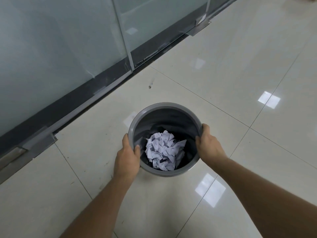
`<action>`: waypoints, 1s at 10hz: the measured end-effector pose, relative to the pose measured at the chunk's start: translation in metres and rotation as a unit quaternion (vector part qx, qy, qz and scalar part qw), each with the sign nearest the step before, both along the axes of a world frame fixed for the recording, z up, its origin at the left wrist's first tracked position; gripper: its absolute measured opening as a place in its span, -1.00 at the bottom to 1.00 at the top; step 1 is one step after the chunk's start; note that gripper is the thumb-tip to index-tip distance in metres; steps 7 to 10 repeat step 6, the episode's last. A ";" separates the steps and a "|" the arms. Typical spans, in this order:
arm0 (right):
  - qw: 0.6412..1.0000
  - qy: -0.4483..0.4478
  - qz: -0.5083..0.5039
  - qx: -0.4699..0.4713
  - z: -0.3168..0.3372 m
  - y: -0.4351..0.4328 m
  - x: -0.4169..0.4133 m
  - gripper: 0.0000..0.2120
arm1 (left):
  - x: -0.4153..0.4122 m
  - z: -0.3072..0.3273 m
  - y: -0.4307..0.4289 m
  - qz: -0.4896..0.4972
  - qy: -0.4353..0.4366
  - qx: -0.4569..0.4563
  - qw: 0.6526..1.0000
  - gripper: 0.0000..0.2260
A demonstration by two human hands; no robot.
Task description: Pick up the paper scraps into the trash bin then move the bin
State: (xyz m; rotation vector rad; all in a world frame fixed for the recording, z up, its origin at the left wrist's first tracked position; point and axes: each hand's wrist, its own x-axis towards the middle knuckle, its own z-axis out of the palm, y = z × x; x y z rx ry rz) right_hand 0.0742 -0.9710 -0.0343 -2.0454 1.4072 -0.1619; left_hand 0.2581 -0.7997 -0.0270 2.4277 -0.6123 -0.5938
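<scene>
A round grey trash bin with a dark liner is in the middle of the head view, over the pale tiled floor. Crumpled white paper scraps lie piled at its bottom. My left hand grips the bin's left rim, thumb inside and fingers outside. On the right rim, my right hand holds on the same way. Whether the bin rests on the floor or is lifted off it I cannot tell.
A frosted glass partition with a dark metal base rail runs diagonally across the upper left. A metal door fitting sits at the rail farther back. Glossy floor tiles spread to the right and near me.
</scene>
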 end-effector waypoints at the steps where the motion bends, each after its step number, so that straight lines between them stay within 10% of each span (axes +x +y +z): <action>1: 1.000 -0.002 0.004 0.002 0.001 0.000 0.003 -0.79 | 0.003 -0.005 0.001 -0.005 0.004 0.016 1.000 -0.50; 4: 0.993 0.095 0.038 0.052 0.076 0.014 -0.017 -0.51 | 0.005 0.059 0.023 -0.089 -0.077 0.155 0.981 -0.46; 6: 0.991 0.040 0.060 0.109 0.231 0.028 -0.009 -0.61 | -0.011 0.216 0.032 -0.132 0.012 0.139 0.981 -0.55; 10: 0.991 0.040 0.060 0.109 0.231 0.028 -0.009 -0.61 | -0.011 0.216 0.032 -0.132 0.012 0.139 0.981 -0.55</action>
